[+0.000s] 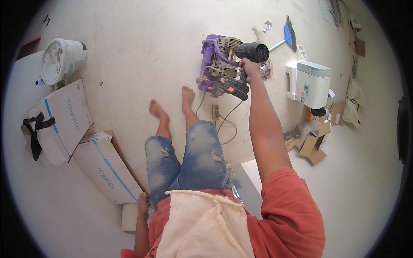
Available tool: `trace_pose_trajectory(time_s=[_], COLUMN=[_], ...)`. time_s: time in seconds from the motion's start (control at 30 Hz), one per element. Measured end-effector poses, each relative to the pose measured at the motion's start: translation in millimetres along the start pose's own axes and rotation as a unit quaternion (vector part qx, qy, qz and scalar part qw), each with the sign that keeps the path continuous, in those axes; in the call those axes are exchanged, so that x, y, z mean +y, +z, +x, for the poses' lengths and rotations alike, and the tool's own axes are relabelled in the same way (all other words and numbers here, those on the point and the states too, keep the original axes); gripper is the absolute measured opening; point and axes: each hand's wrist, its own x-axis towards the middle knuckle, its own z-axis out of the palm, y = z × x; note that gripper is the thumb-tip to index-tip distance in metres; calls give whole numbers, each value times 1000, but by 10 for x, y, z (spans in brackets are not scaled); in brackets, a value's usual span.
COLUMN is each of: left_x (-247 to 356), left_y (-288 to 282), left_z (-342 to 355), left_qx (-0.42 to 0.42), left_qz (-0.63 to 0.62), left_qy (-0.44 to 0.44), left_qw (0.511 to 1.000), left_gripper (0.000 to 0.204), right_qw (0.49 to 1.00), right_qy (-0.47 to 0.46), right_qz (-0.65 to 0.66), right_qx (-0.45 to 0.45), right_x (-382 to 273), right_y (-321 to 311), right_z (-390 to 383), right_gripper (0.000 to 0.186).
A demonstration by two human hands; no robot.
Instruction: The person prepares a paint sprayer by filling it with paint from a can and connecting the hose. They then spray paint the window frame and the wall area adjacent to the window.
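My right hand (250,69) grips the handle of a black cordless blower (254,52) with a wide round nozzle and a battery at its base. The tool is held out over a purple air compressor (205,58) with grey motors, which stands on the floor above my bare feet. My left hand (143,201) is low at my side, beside my leg and the edge of a white box (107,170). Its fingers are curled and partly hidden; what they hold, if anything, I cannot make out.
A white bucket (58,60), another box (64,120) with a black strap and a white roll (129,219) are left. A power strip (215,112) and cables lie below the compressor. Right are a blue broom (289,34), a white appliance (313,88) and torn cardboard (312,148).
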Motion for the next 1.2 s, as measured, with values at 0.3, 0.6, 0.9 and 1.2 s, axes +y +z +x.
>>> trace_pose_trajectory(time_s=[0.3, 0.6, 0.9, 1.2], left_x=[332, 879, 1080, 937], left_y=[188, 419, 525, 651], left_z=[-175, -487, -555, -483], left_qx=[-4, 4, 11, -1], left_qz=[21, 56, 77, 80], left_qy=[43, 86, 98, 103], left_qw=[999, 995, 992, 991], left_gripper=[44, 43, 42, 40], right_qw=[998, 1000, 1000, 931], right_qy=[13, 3, 2, -223], right_qz=[-56, 26, 16, -288], right_qx=[15, 9, -27, -18], right_x=[475, 659, 996, 995], right_y=[-319, -475, -671, -403], right_z=[-628, -738, -840, -1179], right_gripper=[20, 23, 31, 71])
